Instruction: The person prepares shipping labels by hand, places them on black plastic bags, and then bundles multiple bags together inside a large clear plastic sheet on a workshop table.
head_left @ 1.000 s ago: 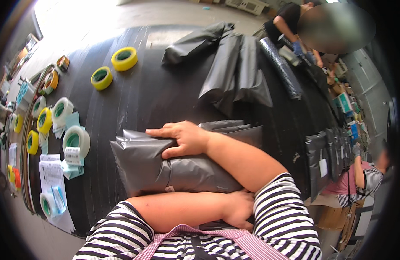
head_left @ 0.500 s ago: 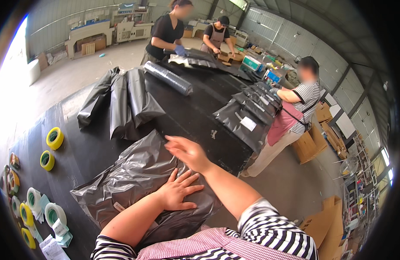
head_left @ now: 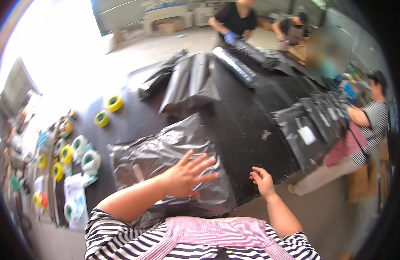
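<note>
Grey plastic bag (head_left: pixel 165 160) lies flat on the black table (head_left: pixel 247 125), directly in front of the person. Left hand (head_left: pixel 187 175) rests on the bag, palm down, fingers spread. Right hand (head_left: pixel 262 181) hovers at the table's near edge, fingers loosely curled, holding nothing. Yellow tape rolls (head_left: pixel 108 110) lie well apart, to the left.

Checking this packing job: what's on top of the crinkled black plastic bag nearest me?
The left hand lies flat, fingers spread, on the crinkled black plastic bag. The bag's contents are hidden by the opaque plastic.
</note>
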The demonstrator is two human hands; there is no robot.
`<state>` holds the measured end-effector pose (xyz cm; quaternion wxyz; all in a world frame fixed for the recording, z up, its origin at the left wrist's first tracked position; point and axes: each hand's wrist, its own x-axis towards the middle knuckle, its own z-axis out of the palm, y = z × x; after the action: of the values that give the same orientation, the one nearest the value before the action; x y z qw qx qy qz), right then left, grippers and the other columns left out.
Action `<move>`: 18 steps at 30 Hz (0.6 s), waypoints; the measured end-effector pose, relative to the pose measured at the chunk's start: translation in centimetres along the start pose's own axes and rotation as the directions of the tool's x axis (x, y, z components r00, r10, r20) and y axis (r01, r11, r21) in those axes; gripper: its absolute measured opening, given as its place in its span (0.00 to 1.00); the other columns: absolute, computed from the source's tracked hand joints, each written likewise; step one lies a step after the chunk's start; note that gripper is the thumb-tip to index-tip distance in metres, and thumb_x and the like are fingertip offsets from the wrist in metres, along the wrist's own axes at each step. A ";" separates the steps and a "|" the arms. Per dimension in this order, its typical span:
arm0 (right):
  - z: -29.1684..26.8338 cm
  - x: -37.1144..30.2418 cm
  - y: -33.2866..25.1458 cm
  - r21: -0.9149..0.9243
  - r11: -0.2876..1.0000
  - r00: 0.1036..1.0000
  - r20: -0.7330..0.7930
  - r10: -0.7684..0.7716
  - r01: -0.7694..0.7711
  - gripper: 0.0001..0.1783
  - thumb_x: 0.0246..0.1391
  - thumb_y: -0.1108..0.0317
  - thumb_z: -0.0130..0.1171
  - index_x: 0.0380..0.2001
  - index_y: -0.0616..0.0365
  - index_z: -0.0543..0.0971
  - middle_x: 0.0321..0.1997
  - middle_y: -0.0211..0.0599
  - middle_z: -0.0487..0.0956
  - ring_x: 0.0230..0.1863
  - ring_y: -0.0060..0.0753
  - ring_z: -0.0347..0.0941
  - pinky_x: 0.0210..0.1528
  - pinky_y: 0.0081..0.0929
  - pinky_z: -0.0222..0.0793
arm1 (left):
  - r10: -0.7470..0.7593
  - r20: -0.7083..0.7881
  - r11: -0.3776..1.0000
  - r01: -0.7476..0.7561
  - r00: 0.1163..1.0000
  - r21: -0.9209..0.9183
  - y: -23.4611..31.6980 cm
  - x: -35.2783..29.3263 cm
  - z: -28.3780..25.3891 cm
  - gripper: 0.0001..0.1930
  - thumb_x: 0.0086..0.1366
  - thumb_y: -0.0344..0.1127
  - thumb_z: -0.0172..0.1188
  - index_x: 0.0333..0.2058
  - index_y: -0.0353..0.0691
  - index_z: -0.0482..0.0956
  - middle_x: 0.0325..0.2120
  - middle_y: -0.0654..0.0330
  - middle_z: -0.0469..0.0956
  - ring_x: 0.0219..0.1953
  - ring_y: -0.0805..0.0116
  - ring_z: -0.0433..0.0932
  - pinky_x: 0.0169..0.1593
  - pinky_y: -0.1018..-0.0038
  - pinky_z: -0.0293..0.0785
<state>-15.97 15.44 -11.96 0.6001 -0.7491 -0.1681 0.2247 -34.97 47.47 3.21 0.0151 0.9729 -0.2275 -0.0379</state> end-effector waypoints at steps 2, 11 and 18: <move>2.1 1.9 -1.6 0.123 0.988 0.969 0.240 0.066 -0.097 0.35 0.63 0.48 0.57 0.64 0.61 0.66 0.53 0.42 0.76 0.51 0.33 0.75 0.48 0.29 0.73 | -0.426 -0.124 0.888 0.389 0.896 -0.246 -1.1 -4.5 -1.7 0.43 0.50 0.45 0.73 0.65 0.53 0.65 0.71 0.51 0.50 0.72 0.50 0.49 0.72 0.47 0.44; 11.6 4.6 -6.0 0.208 0.802 0.632 0.733 0.252 -0.560 0.59 0.50 0.44 0.69 0.72 0.57 0.45 0.67 0.48 0.63 0.64 0.45 0.64 0.64 0.42 0.62 | -0.781 0.601 -0.621 0.316 -0.169 -0.717 4.9 -22.3 9.0 0.53 0.60 0.73 0.53 0.67 0.30 0.56 0.65 0.49 0.63 0.65 0.58 0.63 0.63 0.60 0.64; 4.0 5.9 -7.3 0.160 0.696 0.563 0.724 0.399 -0.700 0.29 0.54 0.57 0.66 0.54 0.63 0.73 0.48 0.43 0.80 0.46 0.35 0.78 0.51 0.36 0.74 | -0.828 0.561 -0.561 0.042 0.004 -0.827 7.0 -14.1 9.8 0.36 0.69 0.62 0.52 0.60 0.33 0.67 0.50 0.55 0.78 0.48 0.68 0.78 0.52 0.68 0.75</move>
<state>-13.02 23.46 -6.34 0.5497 -0.4862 -0.0578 0.6768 -51.44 47.28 -5.27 0.6556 0.4816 0.5631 0.1455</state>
